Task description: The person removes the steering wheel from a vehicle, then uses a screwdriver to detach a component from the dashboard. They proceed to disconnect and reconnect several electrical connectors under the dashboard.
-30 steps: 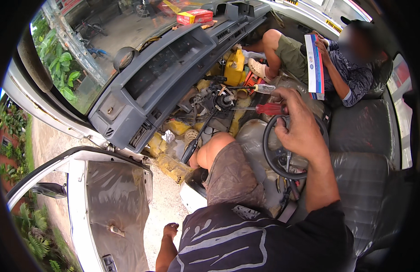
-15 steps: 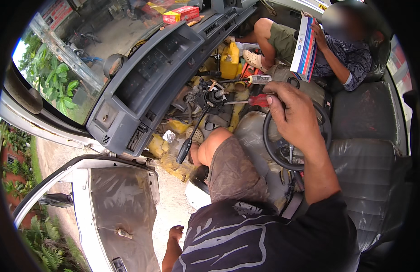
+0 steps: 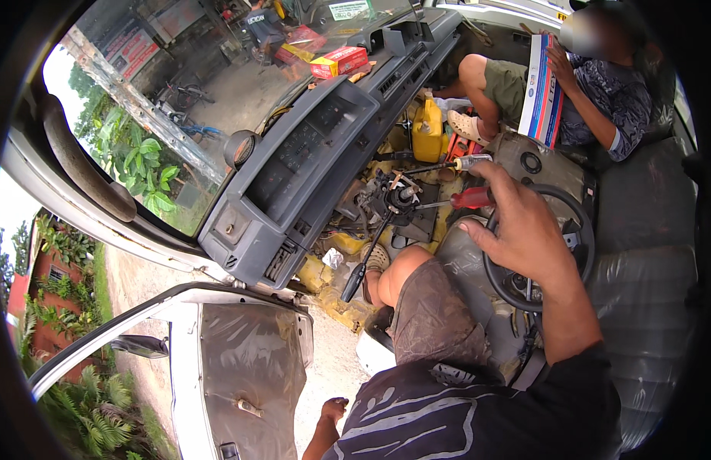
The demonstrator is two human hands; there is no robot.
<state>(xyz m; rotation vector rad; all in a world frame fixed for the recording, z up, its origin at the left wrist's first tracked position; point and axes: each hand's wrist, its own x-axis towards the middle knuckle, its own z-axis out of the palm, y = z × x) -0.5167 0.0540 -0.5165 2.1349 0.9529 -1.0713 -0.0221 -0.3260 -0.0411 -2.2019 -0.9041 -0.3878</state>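
Observation:
A red-handled screwdriver (image 3: 472, 198) lies between the spread thumb and fingers of my right hand (image 3: 528, 222), its handle end against the hand. Its shaft points left to the exposed steering column (image 3: 401, 195). I take it as held by the fingers hidden behind the handle. Just beyond my index finger is a second screwdriver (image 3: 472, 162) with a clear handle, its shaft also reaching toward the column. A black stalk lever (image 3: 357, 282) hangs from the column. Low by the open door, my left hand (image 3: 334, 409) has curled fingers; what they hold, if anything, is hidden.
The detached steering wheel (image 3: 493, 261) lies on the seat under my right arm. A person (image 3: 616, 100) sits at the far right with a white, blue and red box (image 3: 541, 92). The dashboard (image 3: 294, 169), yellow jug (image 3: 427, 130) and open door (image 3: 248, 368) surround the area.
The whole view has shifted, so things appear farther right and lower. My right thumb has moved away from the red handle, and the screwdriver still points at the column.

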